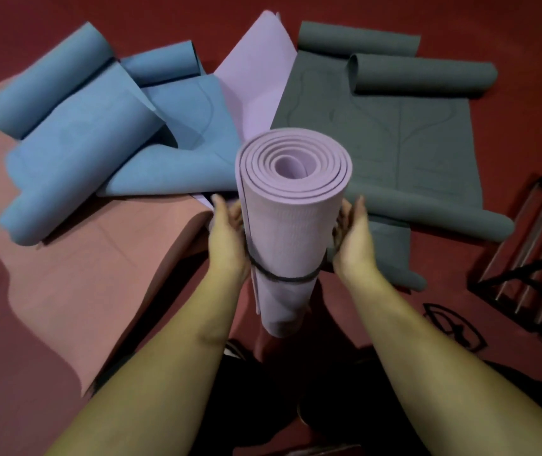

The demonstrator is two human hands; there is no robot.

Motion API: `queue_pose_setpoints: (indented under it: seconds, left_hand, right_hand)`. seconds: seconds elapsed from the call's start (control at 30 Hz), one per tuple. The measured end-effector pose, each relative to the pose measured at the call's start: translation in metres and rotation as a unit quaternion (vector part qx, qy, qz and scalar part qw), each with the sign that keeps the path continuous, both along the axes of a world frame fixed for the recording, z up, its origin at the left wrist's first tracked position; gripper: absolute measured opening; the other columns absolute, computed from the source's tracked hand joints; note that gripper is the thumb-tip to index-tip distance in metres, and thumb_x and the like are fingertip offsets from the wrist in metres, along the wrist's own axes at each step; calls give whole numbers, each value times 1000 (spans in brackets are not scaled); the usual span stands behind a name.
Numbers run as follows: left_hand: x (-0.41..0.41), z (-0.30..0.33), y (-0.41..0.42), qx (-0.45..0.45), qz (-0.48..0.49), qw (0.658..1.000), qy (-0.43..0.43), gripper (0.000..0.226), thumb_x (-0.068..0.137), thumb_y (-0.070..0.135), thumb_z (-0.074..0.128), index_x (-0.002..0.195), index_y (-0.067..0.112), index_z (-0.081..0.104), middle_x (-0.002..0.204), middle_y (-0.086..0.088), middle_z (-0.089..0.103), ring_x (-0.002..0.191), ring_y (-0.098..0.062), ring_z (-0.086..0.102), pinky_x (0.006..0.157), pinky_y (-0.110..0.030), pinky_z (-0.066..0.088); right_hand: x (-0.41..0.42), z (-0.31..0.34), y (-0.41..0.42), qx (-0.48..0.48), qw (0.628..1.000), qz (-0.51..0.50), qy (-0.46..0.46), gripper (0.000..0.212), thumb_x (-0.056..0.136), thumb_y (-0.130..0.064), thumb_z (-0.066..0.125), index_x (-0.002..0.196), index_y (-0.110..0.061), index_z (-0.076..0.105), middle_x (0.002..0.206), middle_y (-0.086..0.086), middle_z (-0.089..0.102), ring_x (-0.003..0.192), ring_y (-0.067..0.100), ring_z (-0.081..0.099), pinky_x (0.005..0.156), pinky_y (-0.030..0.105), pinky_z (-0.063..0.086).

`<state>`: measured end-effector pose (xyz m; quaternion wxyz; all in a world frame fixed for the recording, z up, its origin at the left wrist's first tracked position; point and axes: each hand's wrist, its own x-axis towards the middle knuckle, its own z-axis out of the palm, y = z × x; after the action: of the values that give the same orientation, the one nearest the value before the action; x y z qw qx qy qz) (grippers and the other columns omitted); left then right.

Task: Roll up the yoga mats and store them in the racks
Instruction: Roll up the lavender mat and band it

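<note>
Pressing flat-palmed, left hand (227, 225) and right hand (352, 228) squeeze the upright lilac rolled mat (292, 218); its single band (283, 277) sits low, so the upper end could loosen between them.

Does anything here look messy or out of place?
Yes. The blue mats lie half unrolled and heaped crookedly over the pink mat, and the grey mats curl at their ends. Only the purple roll, held between the left hand and right hand, looks tidy.
</note>
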<state>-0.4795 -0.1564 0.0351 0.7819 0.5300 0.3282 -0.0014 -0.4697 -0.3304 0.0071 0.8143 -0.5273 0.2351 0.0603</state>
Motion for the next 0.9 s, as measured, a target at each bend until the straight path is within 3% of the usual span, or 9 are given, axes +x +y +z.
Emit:
queue_pose_setpoints:
  seconds: [0.1,0.17,0.23,0.33,0.4,0.47,0.7,0.8,0.9]
  left_hand:
    - [3,-8,-14,28,-28,998,45,54,89,67,54,116,22,65,120,1,68,109,-18,64,100,-37,49]
    - [5,-21,-18,15,-34,996,81,43,93,56,57,116,20,65,111,0,71,96,-17,66,80,-30,54]
    - [7,-41,-18,17,-38,993,109,33,96,43,58,110,14,67,92,1,72,75,-13,64,56,-21,49]
    - [13,-65,-17,24,-48,991,126,23,97,30,57,83,15,66,66,6,68,56,-11,58,45,-18,42]
    - [16,-82,-17,23,-53,989,137,24,98,25,55,80,15,66,60,13,67,50,-9,53,40,-14,39]
    - [13,-95,-18,36,-64,986,149,27,100,24,51,80,14,66,55,14,65,49,-8,51,39,-12,38]
    - [33,-91,-47,-8,-62,993,103,51,105,52,28,109,19,67,101,4,70,103,-20,63,94,-35,47]
    - [62,-56,-67,14,-130,988,84,68,99,66,26,126,16,64,119,0,68,111,-23,63,100,-37,48]
    - [77,-9,-85,138,-273,951,44,91,79,89,33,130,20,62,122,-4,69,113,-23,64,105,-42,46]
  right_hand:
    - [11,1,15,-9,1000,-2,-2,45,97,-59,45,91,-26,76,103,-14,74,104,5,65,106,29,42]
    - [17,-17,15,-10,999,-12,51,39,98,-54,48,91,-22,69,102,-12,71,93,4,63,102,27,42]
    - [15,-41,11,-26,996,-3,89,50,96,-59,46,107,-16,68,115,-7,68,102,10,63,105,31,41]
    - [14,-76,9,0,990,11,144,67,99,-59,37,145,-11,45,140,3,53,131,17,47,115,36,31]
    - [16,-94,8,52,981,-5,186,54,104,-45,39,143,-8,47,133,-2,53,125,15,47,109,28,34]
    - [14,-99,7,-17,983,16,181,43,103,-39,43,136,-13,55,122,-4,57,119,11,50,98,25,37]
    - [14,-107,3,153,970,-55,182,66,99,-66,21,128,-22,61,134,4,61,118,24,57,91,32,44]
    - [31,-73,-19,209,958,-72,182,82,93,-74,12,139,-21,54,140,7,56,127,31,53,94,39,44]
    - [36,-15,-63,156,961,-15,228,100,82,-86,2,139,-23,54,142,6,55,133,36,47,100,62,36]
